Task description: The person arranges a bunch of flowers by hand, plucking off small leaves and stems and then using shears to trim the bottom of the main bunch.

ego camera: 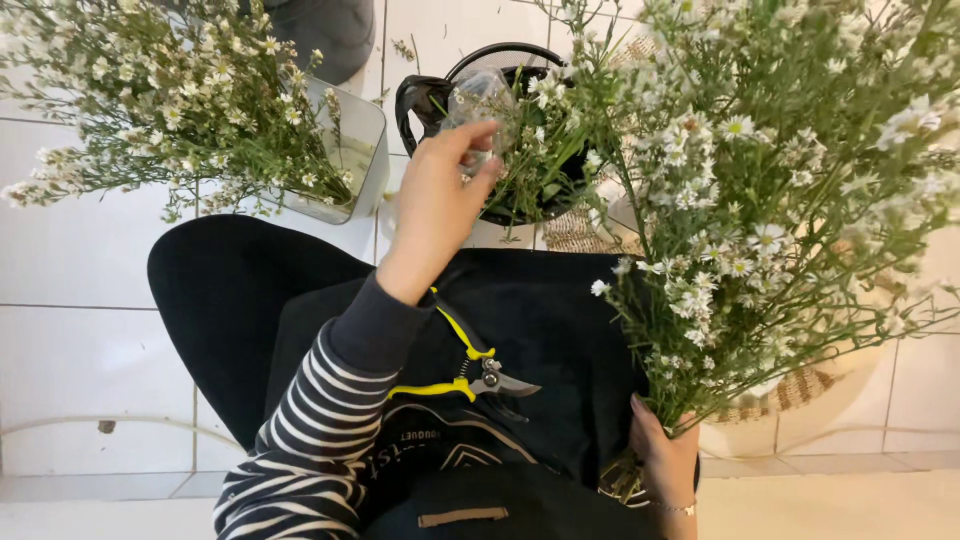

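White tiled floor — apparently daylit.

A single head-worn camera looks steeply down, close over the person's lap and the white tiled floor beyond.

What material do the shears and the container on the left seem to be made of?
Shears: grey metal blades, dull sheen; yellow handles look plastic-coated, smooth and uniformly coloured. Container: probably clear plastic or glass, since the floor tiles show through its walls; which one is uncertain.
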